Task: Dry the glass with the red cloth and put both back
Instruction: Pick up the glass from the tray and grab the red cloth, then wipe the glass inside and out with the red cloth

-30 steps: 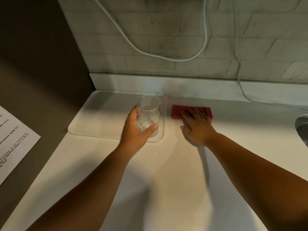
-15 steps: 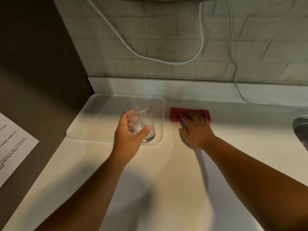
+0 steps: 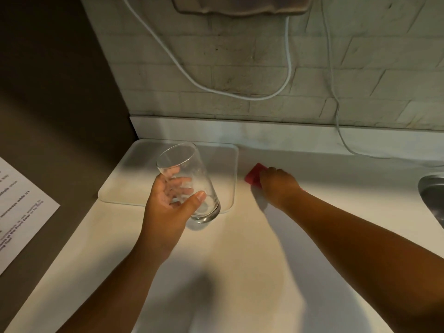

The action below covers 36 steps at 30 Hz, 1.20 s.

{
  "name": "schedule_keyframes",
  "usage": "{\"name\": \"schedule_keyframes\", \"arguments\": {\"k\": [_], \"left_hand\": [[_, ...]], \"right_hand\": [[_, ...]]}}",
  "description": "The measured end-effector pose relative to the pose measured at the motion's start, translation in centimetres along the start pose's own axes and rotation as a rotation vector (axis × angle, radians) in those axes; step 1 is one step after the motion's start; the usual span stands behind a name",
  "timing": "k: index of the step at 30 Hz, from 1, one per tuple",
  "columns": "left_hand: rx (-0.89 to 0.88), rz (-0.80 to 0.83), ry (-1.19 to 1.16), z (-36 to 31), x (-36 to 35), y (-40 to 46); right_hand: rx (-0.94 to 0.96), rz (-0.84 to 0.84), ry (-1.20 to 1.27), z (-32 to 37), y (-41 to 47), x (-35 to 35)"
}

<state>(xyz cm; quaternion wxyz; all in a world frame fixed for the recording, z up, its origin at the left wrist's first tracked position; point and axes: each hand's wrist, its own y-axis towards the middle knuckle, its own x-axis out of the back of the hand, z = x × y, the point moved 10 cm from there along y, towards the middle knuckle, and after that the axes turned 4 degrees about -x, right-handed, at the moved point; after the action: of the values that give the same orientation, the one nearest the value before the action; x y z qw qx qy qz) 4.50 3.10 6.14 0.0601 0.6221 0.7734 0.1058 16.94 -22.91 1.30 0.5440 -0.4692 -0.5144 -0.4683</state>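
The counter provides the work surface. A pale tray lies at its back left corner, likely the resting place for the glass. The left hand wraps the glass near its base, fingers closed round it, and holds it tilted above the tray's front edge, mouth up and away, which exposes the inside for wiping. The right hand closes on the red cloth, bunching it on the counter just right of the tray for pickup.
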Motion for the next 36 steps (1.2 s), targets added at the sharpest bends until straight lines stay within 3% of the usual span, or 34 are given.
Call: {"name": "schedule_keyframes", "arguments": {"k": [6,10,13,18,22,24,27,29,31,33,36], "left_hand": [[0.049,0.02,-0.02,0.3,-0.5,-0.2],[0.062,0.022,-0.022,0.7,-0.4,-0.3],[0.062,0.017,-0.013,0.9,-0.4,-0.1],[0.087,0.017,0.003,1.4,-0.6,0.2],[0.103,0.035,0.025,1.5,-0.7,0.4],[0.105,0.038,0.017,1.5,-0.7,0.5],[0.106,0.047,-0.028,1.3,-0.8,0.7],[0.118,0.048,-0.087,1.2,-1.1,0.8],[0.133,0.044,-0.12,1.1,-1.4,0.8],[0.151,0.038,-0.14,0.9,-1.7,0.7],[0.168,0.038,-0.207,-0.1,-2.5,0.0]], "right_hand": [[-0.088,-0.127,0.144,-3.4,-0.1,0.7],[-0.045,-0.16,0.279,-3.6,-0.8,0.0],[-0.012,-0.076,0.324,-3.0,-0.7,-0.8],[-0.116,0.153,0.357,-3.9,0.5,-2.3],[-0.11,0.131,0.574,-4.5,0.8,-1.0],[-0.111,0.092,0.776,-5.0,-0.2,0.5],[-0.041,0.155,1.544,-3.5,-3.1,3.4],[0.08,0.202,1.901,-1.1,-5.5,6.3],[0.22,0.178,2.035,1.9,-8.1,9.5],[0.301,0.047,2.093,4.3,-10.1,12.0],[0.231,-0.174,1.964,6.5,-12.4,13.3]]}}
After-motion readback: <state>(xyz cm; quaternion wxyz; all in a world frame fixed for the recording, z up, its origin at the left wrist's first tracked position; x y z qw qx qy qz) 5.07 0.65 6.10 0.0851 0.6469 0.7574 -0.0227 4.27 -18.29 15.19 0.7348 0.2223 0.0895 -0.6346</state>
